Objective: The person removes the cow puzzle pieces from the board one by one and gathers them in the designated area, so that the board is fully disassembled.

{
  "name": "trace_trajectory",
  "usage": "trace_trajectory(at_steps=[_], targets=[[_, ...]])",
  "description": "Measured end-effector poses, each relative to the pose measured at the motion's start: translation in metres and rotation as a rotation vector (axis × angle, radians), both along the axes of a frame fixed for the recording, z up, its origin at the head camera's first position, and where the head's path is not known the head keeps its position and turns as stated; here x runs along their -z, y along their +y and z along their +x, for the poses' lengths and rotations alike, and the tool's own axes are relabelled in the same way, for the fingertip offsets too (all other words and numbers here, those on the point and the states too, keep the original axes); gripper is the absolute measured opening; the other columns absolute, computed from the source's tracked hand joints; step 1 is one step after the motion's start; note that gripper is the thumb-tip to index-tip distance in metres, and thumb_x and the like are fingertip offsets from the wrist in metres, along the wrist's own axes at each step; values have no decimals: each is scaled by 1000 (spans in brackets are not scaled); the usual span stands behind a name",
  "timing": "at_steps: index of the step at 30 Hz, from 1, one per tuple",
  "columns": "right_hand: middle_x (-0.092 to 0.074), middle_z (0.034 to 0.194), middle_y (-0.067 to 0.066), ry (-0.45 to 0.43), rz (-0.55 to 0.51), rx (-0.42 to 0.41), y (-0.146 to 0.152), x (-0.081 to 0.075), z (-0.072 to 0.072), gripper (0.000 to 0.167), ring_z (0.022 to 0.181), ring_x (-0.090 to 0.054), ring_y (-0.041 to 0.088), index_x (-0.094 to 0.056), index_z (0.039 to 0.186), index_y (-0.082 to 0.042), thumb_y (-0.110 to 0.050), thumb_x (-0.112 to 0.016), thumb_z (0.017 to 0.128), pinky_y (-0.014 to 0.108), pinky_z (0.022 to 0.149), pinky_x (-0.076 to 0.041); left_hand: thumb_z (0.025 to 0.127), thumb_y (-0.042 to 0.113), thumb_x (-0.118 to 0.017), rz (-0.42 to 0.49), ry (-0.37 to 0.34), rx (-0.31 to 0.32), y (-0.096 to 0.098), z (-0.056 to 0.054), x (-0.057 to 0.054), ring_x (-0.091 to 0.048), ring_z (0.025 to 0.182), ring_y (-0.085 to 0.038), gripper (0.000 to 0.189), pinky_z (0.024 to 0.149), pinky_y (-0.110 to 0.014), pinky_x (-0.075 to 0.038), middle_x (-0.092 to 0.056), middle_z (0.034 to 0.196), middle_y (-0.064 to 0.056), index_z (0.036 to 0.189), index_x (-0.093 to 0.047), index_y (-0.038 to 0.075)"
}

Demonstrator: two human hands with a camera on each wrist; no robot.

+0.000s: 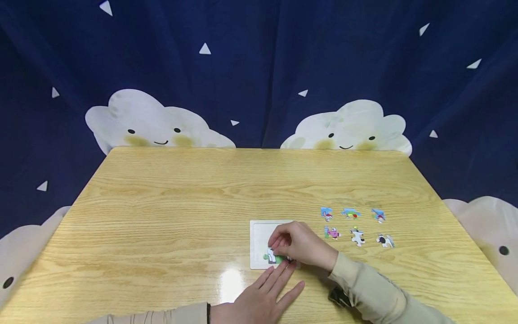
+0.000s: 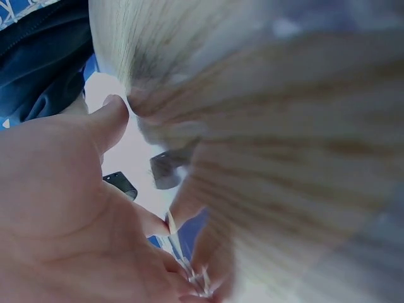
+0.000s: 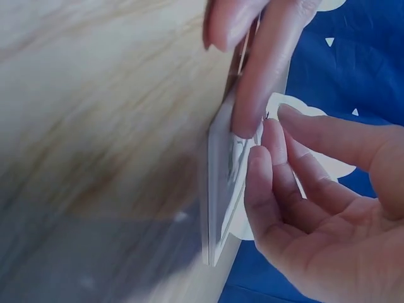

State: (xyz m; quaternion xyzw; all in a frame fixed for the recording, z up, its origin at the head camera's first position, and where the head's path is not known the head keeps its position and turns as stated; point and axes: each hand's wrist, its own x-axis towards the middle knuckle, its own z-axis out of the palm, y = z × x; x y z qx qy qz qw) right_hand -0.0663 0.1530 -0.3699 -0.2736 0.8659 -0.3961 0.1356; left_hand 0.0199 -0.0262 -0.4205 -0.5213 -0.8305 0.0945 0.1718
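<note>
A white puzzle tray (image 1: 252, 243) lies on the wooden table. Over its lower part, my right hand (image 1: 304, 245) pinches a white and green puzzle piece (image 1: 271, 258) between thumb and fingers; the hand hides much of the tray. My left hand (image 1: 265, 291) rests palm down, its straight fingers touching the tray's near edge. In the right wrist view, the tray (image 3: 213, 208) shows edge-on beside the curled fingers of the right hand (image 3: 334, 214), and left-hand fingertips press on it. The left palm (image 2: 63, 196) fills the left side of the left wrist view.
Several loose puzzle pieces lie in two rows right of the tray, among them a pink one (image 1: 332, 232), a white one (image 1: 357, 236) and a blue one (image 1: 378, 215). A dark blue curtain (image 1: 259, 67) with clouds hangs behind the table (image 1: 170, 202).
</note>
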Motion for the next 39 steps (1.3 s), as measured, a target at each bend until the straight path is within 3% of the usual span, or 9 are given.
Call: trace_trajectory(at_steps=[11, 18, 28, 39], targets=[[-68, 77, -2, -25, -34, 9, 3, -2, 2, 16, 67, -62, 6, -70, 86, -4, 8, -77, 78, 23, 61, -52, 95, 71, -27, -68, -86, -32, 2, 0, -3, -29, 143, -27, 81, 109, -32, -31, -29, 155, -20, 153, -30, 15], [-65, 71, -6, -16, -20, 0, 3, 2, 5, 15, 64, -59, 3, -71, 83, -5, 7, -77, 78, 22, 60, -51, 94, 72, -28, -40, -7, -33, 2, 1, -1, -34, 140, -26, 79, 107, -31, -33, -34, 152, -18, 150, -35, 17], [-65, 72, -4, -25, -35, 1, 7, 1, 2, 16, 66, -60, 5, -70, 82, -7, 7, -77, 78, 24, 61, -52, 95, 71, -26, -45, -15, -37, 2, 1, 1, -33, 141, -26, 79, 108, -32, -32, -32, 153, -18, 151, -33, 17], [-67, 76, -1, -28, -50, 51, 39, -13, 4, 14, 70, -63, 10, -72, 86, -5, 7, -74, 81, 26, 63, -53, 94, 72, -29, 24, 57, 6, 1, 0, 2, -37, 138, -29, 80, 105, -32, -37, -33, 151, -21, 149, -36, 14]])
